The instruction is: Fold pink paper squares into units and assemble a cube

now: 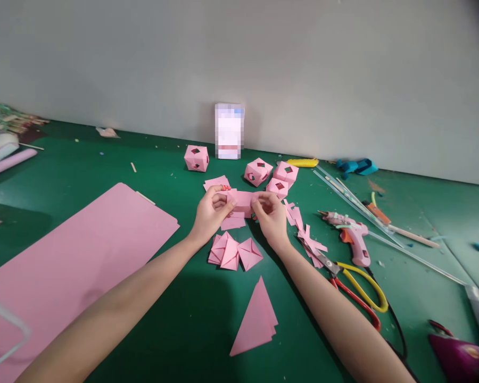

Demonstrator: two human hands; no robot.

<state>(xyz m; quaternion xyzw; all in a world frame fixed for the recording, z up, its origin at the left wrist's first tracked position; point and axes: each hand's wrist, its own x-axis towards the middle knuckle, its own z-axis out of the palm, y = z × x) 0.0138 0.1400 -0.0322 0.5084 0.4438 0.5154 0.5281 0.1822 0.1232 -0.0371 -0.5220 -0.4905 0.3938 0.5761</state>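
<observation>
Between my two hands a pink paper strip [244, 199] is held up, creased near its left end. My left hand [212, 208] pinches that end between thumb and fingers, with a red band on one finger. The other end is pinched by my right hand [272, 215]. Under the strip lie loose pink paper pieces [233, 221]. Closer to me sit several folded pink squares [230, 251] and a folded pink triangle [257, 322]. Beyond my hands stand pink paper polyhedra with diamond holes, one of them [197, 158] at the left and several [258, 172] at the right.
Large pink sheets [91, 250] cover the left side. To the right lie scissors [359, 287] with red and yellow handles, pink scraps [311, 243], a pink glue gun [353, 234] with a cord, and clear sticks [355, 205]. A phone [229, 131] leans on the wall.
</observation>
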